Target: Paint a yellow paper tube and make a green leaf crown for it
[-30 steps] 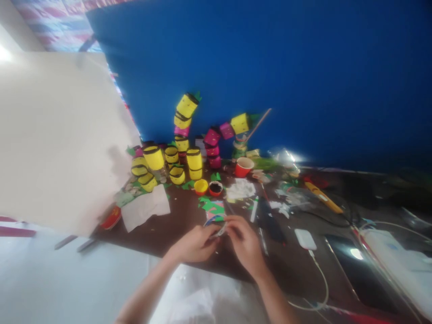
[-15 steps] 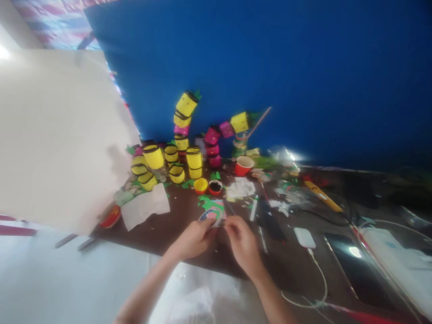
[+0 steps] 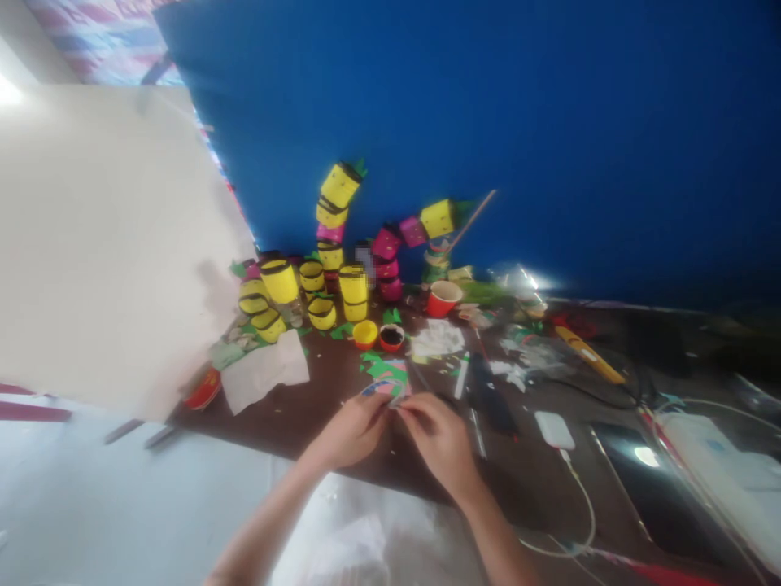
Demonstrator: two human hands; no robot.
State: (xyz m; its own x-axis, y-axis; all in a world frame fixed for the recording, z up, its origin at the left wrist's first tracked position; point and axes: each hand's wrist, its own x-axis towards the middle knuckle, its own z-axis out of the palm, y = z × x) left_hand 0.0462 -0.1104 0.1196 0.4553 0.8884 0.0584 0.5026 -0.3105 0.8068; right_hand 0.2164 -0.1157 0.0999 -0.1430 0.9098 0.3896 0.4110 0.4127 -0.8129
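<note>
My left hand [image 3: 352, 430] and my right hand [image 3: 440, 438] meet at the fingertips over the near edge of the dark table [image 3: 281, 419]. Both are closed in a pinch on something small and pale, too blurred to name. Just beyond the fingers lies a pink and blue patterned piece [image 3: 399, 370] with green paper scraps [image 3: 373, 359] by it. Further back sit a small yellow paint cup [image 3: 364, 334] and a small cup of black paint [image 3: 391, 337].
Painted yellow cup stacks [image 3: 354, 293] and a magenta and yellow chain of cups [image 3: 389, 267] stand at the back. To the right are a red paper cup [image 3: 444, 299], a white marker [image 3: 462, 375], a yellow box cutter [image 3: 589, 356], a white charger case [image 3: 555, 430] and a phone [image 3: 656, 488].
My right hand's fingers have shifted slightly left, closer to my left fingertips. The whole view has moved a little; the things on the table stay put.
</note>
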